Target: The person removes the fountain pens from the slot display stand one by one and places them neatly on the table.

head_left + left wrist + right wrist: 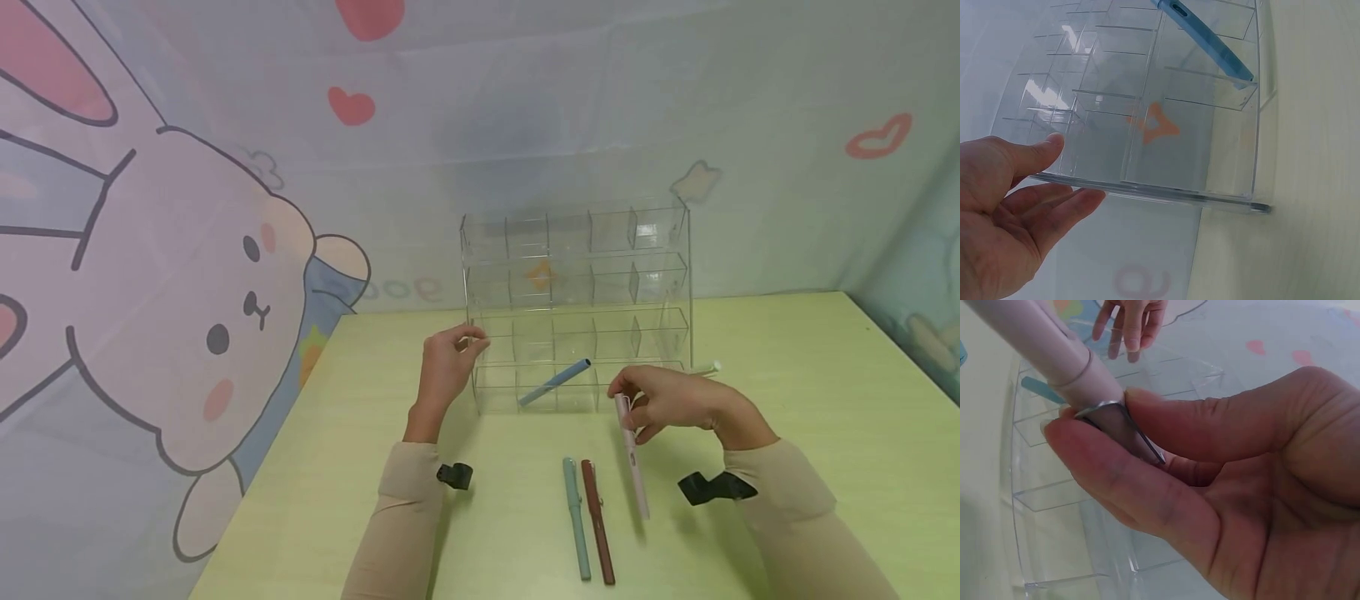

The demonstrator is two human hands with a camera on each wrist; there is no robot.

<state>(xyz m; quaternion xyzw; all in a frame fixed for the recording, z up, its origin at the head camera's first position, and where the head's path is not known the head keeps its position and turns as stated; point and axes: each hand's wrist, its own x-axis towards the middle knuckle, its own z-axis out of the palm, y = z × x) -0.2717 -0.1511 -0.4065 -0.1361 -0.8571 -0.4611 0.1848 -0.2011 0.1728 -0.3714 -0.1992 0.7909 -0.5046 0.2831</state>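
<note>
The left hand [444,368], fingers loosely spread, touches the left edge of the clear rack [577,275] holding a blue pen [553,382], while the right hand [667,402] pinches a pink pen [632,457] just before it.

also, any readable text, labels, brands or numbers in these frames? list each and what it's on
"goo": pale rounded characters on the cartoon backdrop, left of the clear acrylic organizer; partly hidden and mirrored-looking, so the reading is unsure.
One red curl like "e" or "9" on the backdrop in the left wrist view: cannot tell which.
Blue pen, teal pen, dark red pen, pale pink pen: no print readable.
Hearts and the orange star are pictures, not text.
</note>
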